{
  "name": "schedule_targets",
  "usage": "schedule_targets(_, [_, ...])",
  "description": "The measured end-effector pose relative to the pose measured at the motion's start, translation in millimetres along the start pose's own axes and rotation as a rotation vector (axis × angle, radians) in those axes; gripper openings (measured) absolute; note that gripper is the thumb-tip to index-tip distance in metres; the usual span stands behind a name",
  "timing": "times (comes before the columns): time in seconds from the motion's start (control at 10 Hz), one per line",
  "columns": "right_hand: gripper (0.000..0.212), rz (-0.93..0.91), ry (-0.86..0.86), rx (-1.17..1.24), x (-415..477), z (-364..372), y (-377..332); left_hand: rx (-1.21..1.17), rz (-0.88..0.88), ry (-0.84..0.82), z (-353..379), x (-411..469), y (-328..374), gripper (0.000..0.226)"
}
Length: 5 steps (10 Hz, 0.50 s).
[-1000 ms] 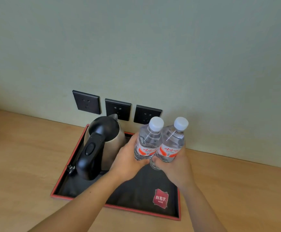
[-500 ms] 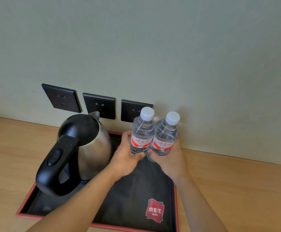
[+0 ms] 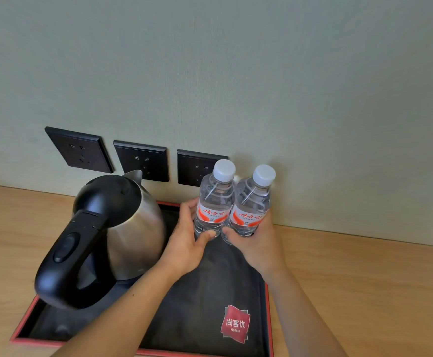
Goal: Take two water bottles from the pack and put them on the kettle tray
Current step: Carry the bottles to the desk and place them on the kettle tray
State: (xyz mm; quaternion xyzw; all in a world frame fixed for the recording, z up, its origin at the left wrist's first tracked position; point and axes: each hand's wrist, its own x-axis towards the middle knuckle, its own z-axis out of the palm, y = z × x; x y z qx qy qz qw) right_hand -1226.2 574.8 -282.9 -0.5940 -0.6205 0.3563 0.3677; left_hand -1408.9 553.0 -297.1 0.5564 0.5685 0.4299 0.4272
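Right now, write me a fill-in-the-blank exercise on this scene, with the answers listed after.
1. Each of the hands, the left hand and the right hand, grips one water ____.
2. Both bottles, the left bottle and the right bottle, have caps coloured ____.
3. The kettle stands on the ____ side of the tray.
4. The wall behind holds ____ black sockets.

Answers: bottle; white; left; three
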Motion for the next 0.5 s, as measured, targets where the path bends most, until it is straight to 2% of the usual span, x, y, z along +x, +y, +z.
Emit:
schedule_targets(0.3, [0.082, 0.046, -0.066, 0.087, -3, -1, -9, 0.005, -0.052, -0.023, 1, -10, 6, 0.083])
schedule_targets(0.4, [0.093, 0.051, -0.042, 0.158, -10, -10, -26, 0.018, -0.050, -0.088, -2, -20, 20, 0.098])
schedule_targets(0.5, [0.092, 0.036, 0.048, 0.173, -26, -28, -58, 0.103, 0.013, -0.048, -11, -37, 47, 0.103])
